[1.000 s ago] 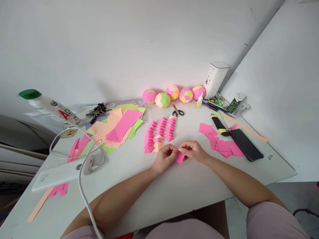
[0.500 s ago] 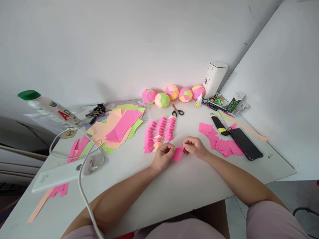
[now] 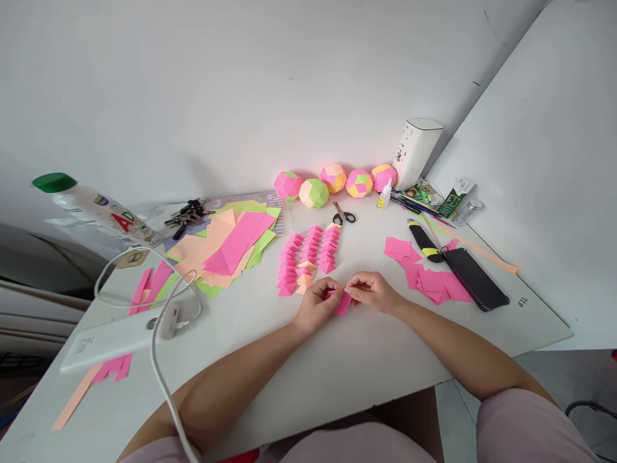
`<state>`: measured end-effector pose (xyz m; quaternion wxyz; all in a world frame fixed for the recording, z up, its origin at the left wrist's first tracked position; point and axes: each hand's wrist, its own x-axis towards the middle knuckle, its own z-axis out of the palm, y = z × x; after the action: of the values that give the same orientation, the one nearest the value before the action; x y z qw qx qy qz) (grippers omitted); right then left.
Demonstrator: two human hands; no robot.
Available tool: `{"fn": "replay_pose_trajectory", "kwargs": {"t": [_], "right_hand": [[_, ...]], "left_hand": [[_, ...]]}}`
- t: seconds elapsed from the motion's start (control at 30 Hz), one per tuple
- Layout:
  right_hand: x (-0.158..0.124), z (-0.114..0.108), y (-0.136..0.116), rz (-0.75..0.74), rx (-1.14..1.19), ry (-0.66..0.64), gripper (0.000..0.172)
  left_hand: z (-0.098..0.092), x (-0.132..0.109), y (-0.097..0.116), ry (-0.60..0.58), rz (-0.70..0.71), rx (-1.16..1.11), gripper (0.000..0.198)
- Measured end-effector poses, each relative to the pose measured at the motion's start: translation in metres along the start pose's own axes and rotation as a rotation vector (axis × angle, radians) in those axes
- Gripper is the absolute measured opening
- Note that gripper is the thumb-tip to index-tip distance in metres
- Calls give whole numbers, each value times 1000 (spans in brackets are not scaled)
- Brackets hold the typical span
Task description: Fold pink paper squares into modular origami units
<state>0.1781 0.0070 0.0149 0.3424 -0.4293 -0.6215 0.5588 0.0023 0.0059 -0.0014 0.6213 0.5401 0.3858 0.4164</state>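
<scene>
Between both hands is a small pink piece of paper (image 3: 344,304), bent and partly covered by fingers. My left hand (image 3: 318,303) pinches its left side, and my right hand (image 3: 373,291) pinches its right edge, thumb and fingertips almost meeting the left ones. Just beyond the hands stand three rows of folded pink paper units (image 3: 312,247), a few of them peach. To the right of my right hand lie loose pink paper pieces (image 3: 429,281). Black-handled scissors (image 3: 344,214) rest behind the rows.
Several paper balls (image 3: 313,193) line the wall, with a small glue bottle (image 3: 384,195) nearby. A phone (image 3: 475,280) and a utility knife (image 3: 425,241) lie right. Left are stacked coloured sheets (image 3: 241,247), a white power bank (image 3: 113,341) with a cable, and a green-capped bottle (image 3: 101,209).
My right hand has moved left, closer to my left hand. The pink paper, flat and more exposed before, is now bent and shows less between the fingers.
</scene>
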Motion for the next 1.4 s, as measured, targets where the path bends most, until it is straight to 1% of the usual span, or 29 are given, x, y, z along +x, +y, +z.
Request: {"fn": "replay_pose_trajectory", "kwargs": {"t": [0.1, 0.2, 0.3, 0.4, 0.47, 0.6, 0.7, 0.87, 1.0, 1.1, 1.2, 1.27, 1.4], "right_hand": [[-1, -1, -2, -6, -22, 28, 13], [-1, -4, -3, -28, -38, 121, 11], [0, -8, -3, -67, -4, 200, 11], [1, -10, -4, -82, 43, 232, 11], [2, -9, -6, -64, 62, 227, 12], [2, -6, -6, -38, 60, 191, 16], [3, -5, -4, -46, 44, 195, 19], [4, -5, -2, -49, 46, 256, 22], [4, -5, 0, -51, 44, 247, 23], [4, -6, 2, -50, 48, 215, 25], [4, -6, 4, -50, 48, 185, 25], [5, -5, 4, -48, 41, 173, 24], [6, -4, 3, -50, 54, 170, 25]], "left_hand": [[0, 0, -1, 1, -5, -5, 17], [0, 0, -3, 32, -32, -41, 17], [0, 0, -3, 63, -49, -103, 18], [1, 1, -2, 75, -29, -190, 21], [2, 1, -2, 58, -16, -223, 21], [3, 1, -3, 15, -9, -210, 24], [3, 1, -5, 28, -17, -211, 26], [4, 2, -4, 43, -25, -208, 32], [3, 2, -1, 67, -45, -204, 37], [2, 1, -1, 107, -70, -173, 35], [1, 3, -4, 176, -30, -130, 29], [0, 4, -7, 207, -9, -142, 24], [0, 6, -11, 210, -16, -197, 19]]}}
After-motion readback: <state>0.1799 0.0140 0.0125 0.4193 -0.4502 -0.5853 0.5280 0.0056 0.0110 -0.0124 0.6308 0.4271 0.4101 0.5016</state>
